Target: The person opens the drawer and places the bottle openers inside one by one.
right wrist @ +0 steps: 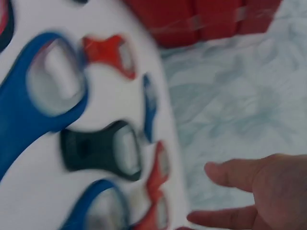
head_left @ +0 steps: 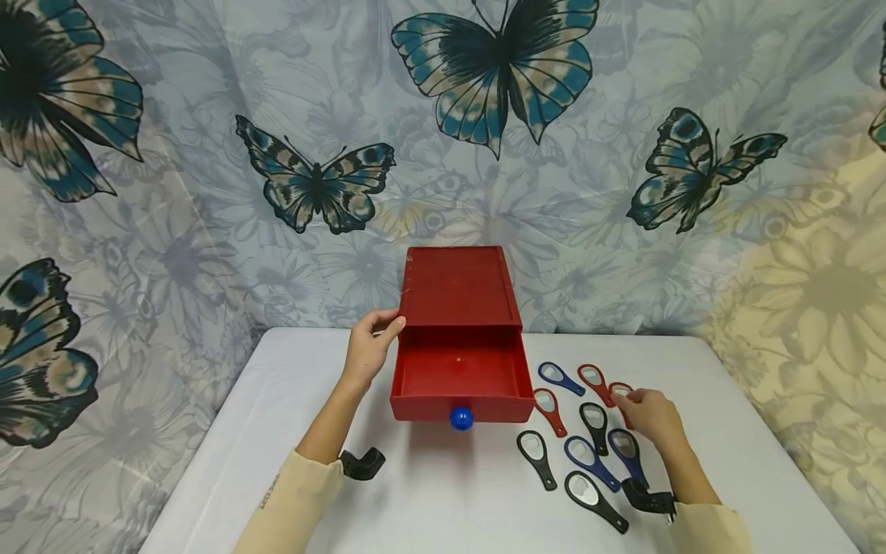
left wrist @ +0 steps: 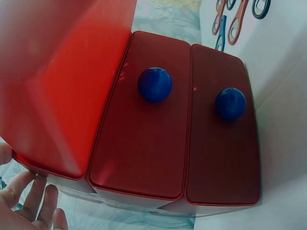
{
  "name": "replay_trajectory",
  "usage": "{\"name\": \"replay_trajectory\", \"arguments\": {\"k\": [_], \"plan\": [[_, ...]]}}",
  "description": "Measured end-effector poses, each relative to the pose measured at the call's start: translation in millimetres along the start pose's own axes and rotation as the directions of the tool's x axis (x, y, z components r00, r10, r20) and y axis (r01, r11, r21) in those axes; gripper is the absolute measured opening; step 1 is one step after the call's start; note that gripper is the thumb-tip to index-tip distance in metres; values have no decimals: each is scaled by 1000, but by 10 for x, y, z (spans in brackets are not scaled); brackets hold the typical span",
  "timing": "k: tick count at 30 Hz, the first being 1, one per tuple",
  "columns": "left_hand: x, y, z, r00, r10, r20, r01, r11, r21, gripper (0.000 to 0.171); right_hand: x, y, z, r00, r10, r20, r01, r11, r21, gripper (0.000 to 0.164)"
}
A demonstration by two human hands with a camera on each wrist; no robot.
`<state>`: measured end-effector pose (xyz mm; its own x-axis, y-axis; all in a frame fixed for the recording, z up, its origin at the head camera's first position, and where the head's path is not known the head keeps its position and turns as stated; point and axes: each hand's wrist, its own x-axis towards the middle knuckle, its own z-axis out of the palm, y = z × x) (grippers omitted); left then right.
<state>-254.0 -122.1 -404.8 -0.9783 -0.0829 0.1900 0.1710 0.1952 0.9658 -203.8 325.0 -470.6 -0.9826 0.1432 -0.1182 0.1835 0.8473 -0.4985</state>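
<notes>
A red drawer cabinet [head_left: 457, 285] stands at the back of the table, its empty top drawer [head_left: 460, 377] pulled out. Two closed drawers with blue knobs [left wrist: 155, 85] show below it in the left wrist view. My left hand [head_left: 368, 350] rests against the cabinet's left side, thumb near the front corner. My right hand [head_left: 654, 418] is over the right side of the table, fingertips right at a red magnifying glass [head_left: 621, 388]. Thumb and finger stand apart in the right wrist view. Another red magnifying glass [head_left: 594, 381] lies beside it.
Several magnifying glasses lie right of the cabinet, among them a blue one [head_left: 561, 377], a black one [head_left: 536, 459] and another red one [head_left: 550, 412]. Black wrist cameras [head_left: 363, 465] sit by both sleeves. A butterfly-patterned cloth [head_left: 318, 269] hangs behind the white table [head_left: 298, 385].
</notes>
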Motion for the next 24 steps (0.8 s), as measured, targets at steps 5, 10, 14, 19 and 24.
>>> {"name": "replay_trajectory", "arguments": {"k": [5, 10, 14, 19, 24], "plan": [[-1, -1, 13, 1000, 7, -1, -7, 1000, -3, 34, 74, 187, 175, 996, 72, -49, -76, 993, -93, 41], [-1, -14, 7, 1000, 15, -6, -15, 1000, -6, 32, 79, 204, 252, 992, 93, -90, -102, 990, -96, 39], [1, -24, 6, 1000, 19, -6, -19, 1000, -10, 33, 93, 194, 283, 990, 108, -95, -116, 990, -77, 36], [-1, -24, 10, 1000, 21, -7, -22, 1000, -18, 32, 129, 234, 332, 986, 85, -147, -101, 989, -107, 28], [-2, -17, 15, 1000, 26, -14, -27, 999, -24, 33, 134, 218, 349, 979, 91, -181, -109, 990, -93, 23]]}}
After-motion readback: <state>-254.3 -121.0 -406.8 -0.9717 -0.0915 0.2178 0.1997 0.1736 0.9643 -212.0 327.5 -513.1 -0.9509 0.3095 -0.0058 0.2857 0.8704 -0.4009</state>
